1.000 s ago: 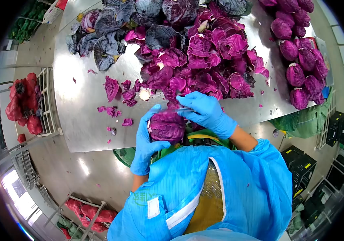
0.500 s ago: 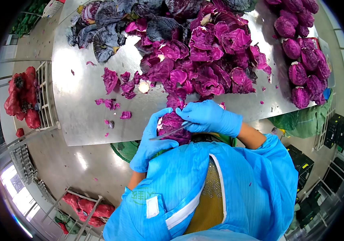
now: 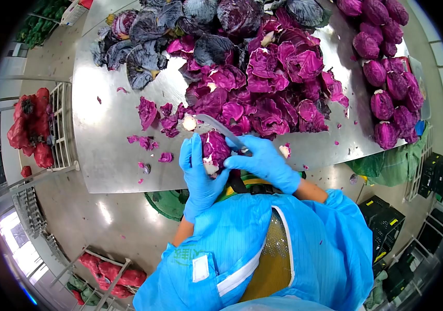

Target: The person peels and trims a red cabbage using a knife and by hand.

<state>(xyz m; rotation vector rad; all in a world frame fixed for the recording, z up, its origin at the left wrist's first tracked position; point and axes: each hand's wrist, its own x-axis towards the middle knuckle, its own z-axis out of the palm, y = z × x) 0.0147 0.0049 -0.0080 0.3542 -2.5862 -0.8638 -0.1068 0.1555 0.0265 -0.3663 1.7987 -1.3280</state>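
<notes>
A red cabbage (image 3: pixel 215 146) is held over the near edge of the metal table, its pale cut stem facing down toward my body. My left hand (image 3: pixel 198 179), in a blue glove, cups the cabbage from the left and below. My right hand (image 3: pixel 265 161), also gloved, is closed on a knife at the cabbage's right side. The curved knife blade (image 3: pixel 213 122) points up and left, just beyond the cabbage. Loose purple leaves (image 3: pixel 270 114) lie heaped right behind it, and a pale stem piece (image 3: pixel 189 123) rests near the blade tip.
Dark outer leaves (image 3: pixel 143 59) lie at the table's (image 3: pixel 102 140) back left. Trimmed cabbages (image 3: pixel 382 103) are stacked along its right side. Red net sacks (image 3: pixel 30 129) sit on a rack at left. Black crates (image 3: pixel 382 223) and a green sack (image 3: pixel 387 166) are at right.
The cabbage has turned so its pale stem faces my body. The knife has swung from across its front to beyond it, pointing up and left. Another pale piece now shows right of my right hand.
</notes>
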